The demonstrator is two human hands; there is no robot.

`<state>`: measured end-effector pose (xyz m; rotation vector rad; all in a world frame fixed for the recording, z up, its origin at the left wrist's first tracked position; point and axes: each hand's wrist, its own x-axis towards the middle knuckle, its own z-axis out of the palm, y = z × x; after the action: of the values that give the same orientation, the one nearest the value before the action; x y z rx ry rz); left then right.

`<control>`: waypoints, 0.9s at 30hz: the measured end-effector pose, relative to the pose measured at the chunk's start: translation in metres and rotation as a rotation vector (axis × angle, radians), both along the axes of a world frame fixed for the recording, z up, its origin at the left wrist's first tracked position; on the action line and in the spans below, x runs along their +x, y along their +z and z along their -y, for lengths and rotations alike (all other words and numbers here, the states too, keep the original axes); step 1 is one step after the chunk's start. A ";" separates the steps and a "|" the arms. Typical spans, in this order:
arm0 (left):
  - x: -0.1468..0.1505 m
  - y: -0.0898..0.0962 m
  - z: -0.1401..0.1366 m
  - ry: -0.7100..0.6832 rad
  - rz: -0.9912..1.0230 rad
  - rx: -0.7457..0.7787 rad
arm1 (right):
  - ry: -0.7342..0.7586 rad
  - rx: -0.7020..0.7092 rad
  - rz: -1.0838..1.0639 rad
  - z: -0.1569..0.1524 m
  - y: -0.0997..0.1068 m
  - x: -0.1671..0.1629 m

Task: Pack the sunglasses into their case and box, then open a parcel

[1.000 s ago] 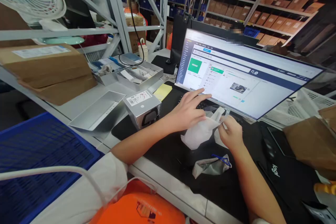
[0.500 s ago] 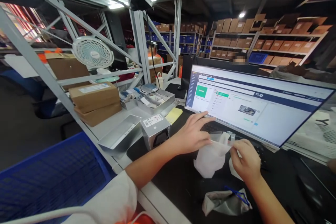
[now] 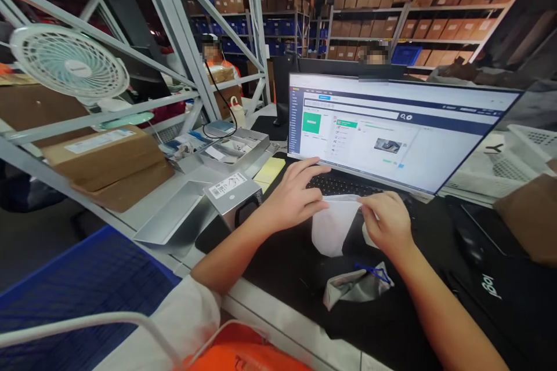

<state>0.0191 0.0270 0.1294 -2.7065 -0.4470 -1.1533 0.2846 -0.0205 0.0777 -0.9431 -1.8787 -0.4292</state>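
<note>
A small white pouch (image 3: pixel 333 226) hangs just above the black desk mat, its top edge stretched between my two hands. My left hand (image 3: pixel 298 194) pinches the left corner of that edge, thumb against a finger, with the other fingers raised over the keyboard (image 3: pixel 343 184). At the right corner, my right hand (image 3: pixel 389 220) grips the edge between thumb and curled fingers. A white object (image 3: pixel 369 236), partly hidden, lies behind the right hand. Nearer to me rests a grey drawstring pouch (image 3: pixel 359 288) with a blue cord, lying flat and touched by neither hand.
A lit monitor (image 3: pixel 400 133) stands behind the keyboard. To the left are a silver box (image 3: pixel 232 191), an open silver tray (image 3: pixel 174 217), yellow sticky notes (image 3: pixel 270 173) and a cardboard box (image 3: pixel 108 162). A mouse (image 3: pixel 472 243) sits right; a blue basket (image 3: pixel 82 290) is below left.
The white pouch, crumpled with its top bunched before, now hangs flatter with a straight top edge. Both hands still hold it. The camera view has shifted right and down.
</note>
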 end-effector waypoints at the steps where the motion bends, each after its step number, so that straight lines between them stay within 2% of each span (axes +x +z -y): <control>1: 0.000 -0.001 0.000 -0.005 0.008 -0.002 | 0.014 0.003 -0.012 0.000 0.001 -0.001; 3: 0.003 -0.004 -0.001 -0.023 0.052 -0.032 | 0.058 -0.022 -0.040 0.002 0.003 -0.003; 5: 0.009 -0.010 -0.003 -0.047 0.153 -0.136 | 0.077 -0.100 -0.103 0.004 0.004 -0.008; 9: 0.030 -0.032 -0.007 -0.142 0.365 -0.508 | 0.119 -0.389 -0.279 0.008 0.000 -0.023; 12: 0.047 -0.052 -0.010 -0.258 0.317 -0.753 | 0.176 -0.517 -0.427 0.007 -0.006 -0.034; 16: 0.057 -0.073 -0.019 -0.394 0.335 -1.058 | 0.250 -0.609 -0.626 0.002 -0.011 -0.039; 19: 0.058 -0.078 -0.026 -0.403 0.156 -1.201 | 0.297 -0.678 -0.775 0.003 -0.008 -0.036; 22: 0.059 -0.076 -0.027 -0.346 0.017 -1.181 | 0.324 -0.699 -0.840 0.006 -0.001 -0.033; 27: 0.061 -0.070 -0.020 -0.213 0.116 -0.899 | 0.315 -0.695 -0.772 0.002 0.012 -0.042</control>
<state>0.0803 0.0472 0.0596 -3.5135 -0.8910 -1.4201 0.2428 -0.0225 0.0901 -1.0194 -1.3946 0.7381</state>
